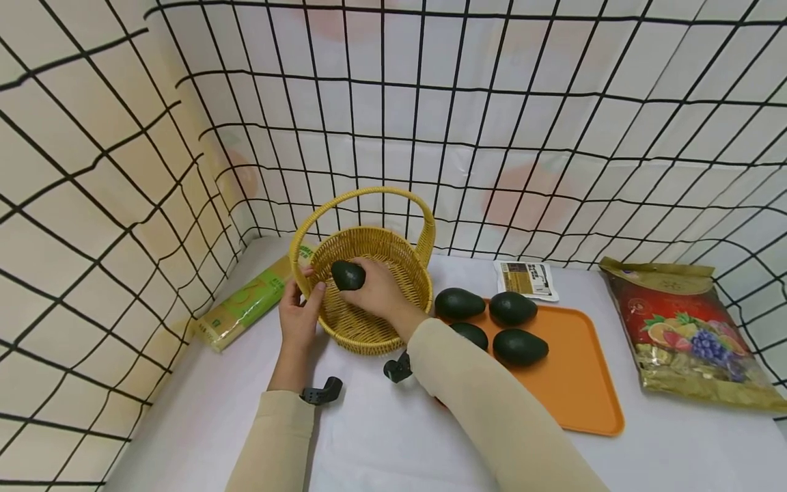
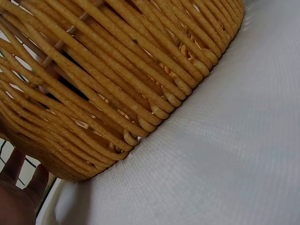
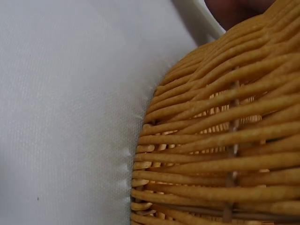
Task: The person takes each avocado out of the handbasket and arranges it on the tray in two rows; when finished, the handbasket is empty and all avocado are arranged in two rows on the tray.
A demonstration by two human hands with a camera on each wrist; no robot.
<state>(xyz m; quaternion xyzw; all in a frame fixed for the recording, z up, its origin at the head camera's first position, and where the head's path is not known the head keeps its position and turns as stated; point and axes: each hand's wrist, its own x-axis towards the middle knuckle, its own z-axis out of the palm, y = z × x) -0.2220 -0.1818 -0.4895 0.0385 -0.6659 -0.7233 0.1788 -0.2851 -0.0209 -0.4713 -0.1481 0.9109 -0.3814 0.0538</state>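
Four avocados (image 1: 520, 346) wait on the orange tray (image 1: 584, 389) while a fifth avocado (image 1: 348, 275) sits in my right hand (image 1: 378, 290), fingers curled round it, held inside the wicker basket (image 1: 369, 328) just above its floor. My left hand (image 1: 299, 316) steadies the basket's rim, thumb and fingers pressed against the weave (the left wrist view shows only the basket wall and bench (image 2: 225, 154)). I judge this the placing step; next calls for lowering the fruit gently and loosening my grip. Writing on the green packet (image 1: 246, 307), the small sachet (image 1: 527, 279) and the red fruit bag (image 1: 688, 328) is too small to read.
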